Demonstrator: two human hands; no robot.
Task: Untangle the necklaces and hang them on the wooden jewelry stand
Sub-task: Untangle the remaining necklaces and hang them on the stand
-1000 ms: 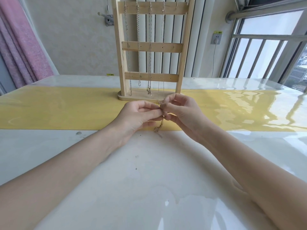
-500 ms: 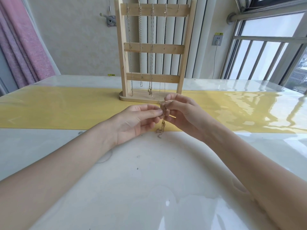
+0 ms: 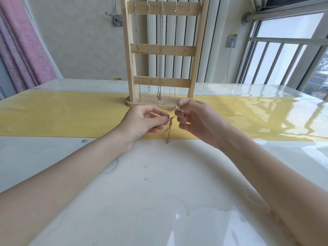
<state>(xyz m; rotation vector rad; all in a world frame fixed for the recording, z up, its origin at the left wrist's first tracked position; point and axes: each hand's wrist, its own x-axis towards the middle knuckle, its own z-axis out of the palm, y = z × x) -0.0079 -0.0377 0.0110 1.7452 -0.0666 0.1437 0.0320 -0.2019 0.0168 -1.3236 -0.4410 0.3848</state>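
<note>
Just in front of the wooden stand (image 3: 164,50), both hands are raised above the worktop (image 3: 159,174) with a tangled gold necklace (image 3: 169,127) between them: the left hand (image 3: 142,121) pinches the knot with thumb and forefinger, and the right hand (image 3: 197,119) has its fingers curled, pinching a strand that leads off the knot. The tangle's loose end hangs down to the near edge of the yellow runner (image 3: 71,114). Four chains (image 3: 160,50) hang from the stand's top rail.

Stand (image 3: 162,50) top cropped, tangled chain (image 3: 169,127) links perhaps knotted, too fine
</note>
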